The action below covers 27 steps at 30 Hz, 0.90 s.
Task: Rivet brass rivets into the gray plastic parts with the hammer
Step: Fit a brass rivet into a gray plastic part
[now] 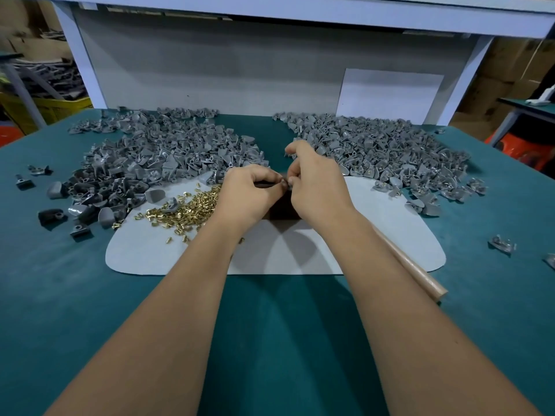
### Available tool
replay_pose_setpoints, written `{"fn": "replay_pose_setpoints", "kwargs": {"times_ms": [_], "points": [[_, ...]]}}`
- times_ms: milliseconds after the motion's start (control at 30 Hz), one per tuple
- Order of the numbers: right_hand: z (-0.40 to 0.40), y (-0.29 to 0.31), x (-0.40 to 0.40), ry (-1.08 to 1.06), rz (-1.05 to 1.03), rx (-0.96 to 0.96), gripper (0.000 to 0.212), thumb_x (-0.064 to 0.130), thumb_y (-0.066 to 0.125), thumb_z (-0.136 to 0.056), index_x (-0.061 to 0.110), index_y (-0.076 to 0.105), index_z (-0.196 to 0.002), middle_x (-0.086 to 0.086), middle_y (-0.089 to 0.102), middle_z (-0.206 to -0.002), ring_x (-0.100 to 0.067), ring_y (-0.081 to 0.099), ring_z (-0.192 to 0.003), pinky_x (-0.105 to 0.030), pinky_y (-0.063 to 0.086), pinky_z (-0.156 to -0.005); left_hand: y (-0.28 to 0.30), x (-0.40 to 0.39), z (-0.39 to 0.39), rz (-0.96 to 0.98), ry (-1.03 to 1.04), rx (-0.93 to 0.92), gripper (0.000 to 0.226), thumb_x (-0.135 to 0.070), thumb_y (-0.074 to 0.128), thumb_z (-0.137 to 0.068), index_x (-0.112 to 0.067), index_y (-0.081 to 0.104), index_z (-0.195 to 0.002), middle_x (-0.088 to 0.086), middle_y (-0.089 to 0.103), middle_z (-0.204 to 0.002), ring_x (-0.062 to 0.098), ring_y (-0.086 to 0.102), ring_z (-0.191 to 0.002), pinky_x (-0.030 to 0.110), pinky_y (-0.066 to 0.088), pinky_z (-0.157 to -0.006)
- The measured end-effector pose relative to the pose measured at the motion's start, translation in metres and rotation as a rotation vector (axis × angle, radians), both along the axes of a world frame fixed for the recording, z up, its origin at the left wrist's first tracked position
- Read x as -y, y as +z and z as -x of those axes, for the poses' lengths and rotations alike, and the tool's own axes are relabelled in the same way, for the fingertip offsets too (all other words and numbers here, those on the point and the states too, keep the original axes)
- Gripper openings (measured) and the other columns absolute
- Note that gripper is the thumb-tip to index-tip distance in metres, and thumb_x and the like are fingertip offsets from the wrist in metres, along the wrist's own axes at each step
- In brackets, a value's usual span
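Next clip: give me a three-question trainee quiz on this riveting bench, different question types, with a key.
1. True or false: the brass rivets lie on the pale mat, left of the left hand.
2. Which pile shows brass already fitted: A) left pile B) right pile?
3. Fill in: the wooden handle lies beside the ___ forearm.

Key: 1 true; 2 B; 3 right. The right hand meets the left hand over a small item, too hidden to identify.

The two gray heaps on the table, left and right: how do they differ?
The right heap shows brass rivets glinting in several parts; the left heap looks plain gray. Loose brass rivets lie beside the left heap, none loose by the right. The left heap trails more strays onto the green table. Both hold the same small gray plastic parts.
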State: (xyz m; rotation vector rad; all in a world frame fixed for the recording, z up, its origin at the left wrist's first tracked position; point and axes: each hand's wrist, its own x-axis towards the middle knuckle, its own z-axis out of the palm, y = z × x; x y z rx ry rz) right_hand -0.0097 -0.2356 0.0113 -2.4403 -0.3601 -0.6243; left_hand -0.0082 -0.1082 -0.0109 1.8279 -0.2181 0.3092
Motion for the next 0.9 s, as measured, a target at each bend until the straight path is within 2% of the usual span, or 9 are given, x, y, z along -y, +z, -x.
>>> {"fn": "replay_pose_setpoints", "kwargs": {"times_ms": [67,167,267,367,467,700,800,900], "points": [[0.001,-0.005,0.002,0.005,-0.117,-0.023,0.046,-0.003,0.054,-0.085,0.017,0.051,-0.126,0.004,0.064,-0.085,-0.017,0.058,-0.086,-0.028,0.045,-0.080,0.000,0.000,-0.001,-0.029,0.009,0.015,0.007,-0.004,0.072,-0.085,-0.009,0.077,-0.088,0.008,0.072,-0.096,0.020,0.069,-0.091,0.032,0.056,-0.089],[0.002,-0.006,0.009,0.057,-0.379,-0.135,0.036,-0.002,0.048,-0.092,0.014,0.054,-0.124,0.003,0.066,-0.087,-0.013,0.060,-0.090,-0.020,0.043,-0.087,0.002,-0.002,-0.002,-0.091,0.005,0.047,0.009,-0.005,0.073,-0.085,-0.012,0.077,-0.088,0.004,0.071,-0.092,0.007,0.064,-0.082,0.009,0.048,-0.079],[0.006,-0.003,0.016,0.084,-0.558,-0.196,0.032,-0.006,0.039,-0.093,0.013,0.059,-0.108,-0.002,0.067,-0.095,-0.009,0.062,-0.084,-0.018,0.046,-0.084,0.002,-0.004,-0.003,-0.109,0.005,0.039,0.008,-0.008,0.073,-0.086,-0.010,0.078,-0.092,0.001,0.070,-0.093,0.005,0.062,-0.083,0.006,0.045,-0.077],[0.007,0.001,0.016,0.051,-0.482,-0.186,0.027,-0.002,0.044,-0.092,0.014,0.065,-0.094,0.001,0.066,-0.095,-0.009,0.061,-0.088,-0.016,0.044,-0.079,0.003,-0.004,-0.003,-0.120,0.003,0.045,0.008,-0.010,0.073,-0.086,-0.011,0.078,-0.091,0.001,0.072,-0.094,0.006,0.063,-0.085,0.008,0.046,-0.078],[0.008,0.003,0.016,0.027,-0.391,-0.179,0.019,0.007,0.052,-0.092,0.012,0.070,-0.091,0.004,0.066,-0.089,-0.009,0.058,-0.085,-0.013,0.042,-0.072,0.004,-0.005,-0.003,-0.126,0.001,0.041,0.008,-0.010,0.072,-0.086,-0.013,0.078,-0.092,0.002,0.073,-0.097,0.010,0.065,-0.090,0.014,0.049,-0.082],[0.007,0.001,0.014,0.011,-0.305,-0.182,0.005,0.012,0.066,-0.086,0.014,0.070,-0.084,0.002,0.066,-0.085,-0.013,0.060,-0.082,-0.024,0.047,-0.076,0.004,-0.004,-0.002,-0.128,0.002,0.033,0.009,-0.009,0.072,-0.086,-0.013,0.078,-0.092,0.004,0.073,-0.096,0.017,0.068,-0.092,0.032,0.054,-0.091],[0.004,-0.001,0.009,-0.029,-0.285,-0.163,0.009,0.012,0.067,-0.084,0.016,0.066,-0.077,0.001,0.064,-0.082,-0.016,0.059,-0.080,-0.028,0.047,-0.075,0.004,-0.004,-0.002,-0.132,-0.005,0.038,0.010,-0.008,0.072,-0.086,-0.013,0.078,-0.092,0.005,0.073,-0.095,0.019,0.068,-0.094,0.038,0.054,-0.093],[0.002,0.002,0.003,-0.101,-0.132,-0.125,0.016,0.013,0.065,-0.085,0.022,0.061,-0.073,0.005,0.058,-0.079,-0.015,0.052,-0.078,-0.026,0.041,-0.069,0.003,-0.004,-0.002,-0.119,-0.011,0.054,0.010,-0.005,0.071,-0.086,-0.009,0.078,-0.091,0.006,0.073,-0.094,0.023,0.068,-0.095,0.042,0.053,-0.093]]}}
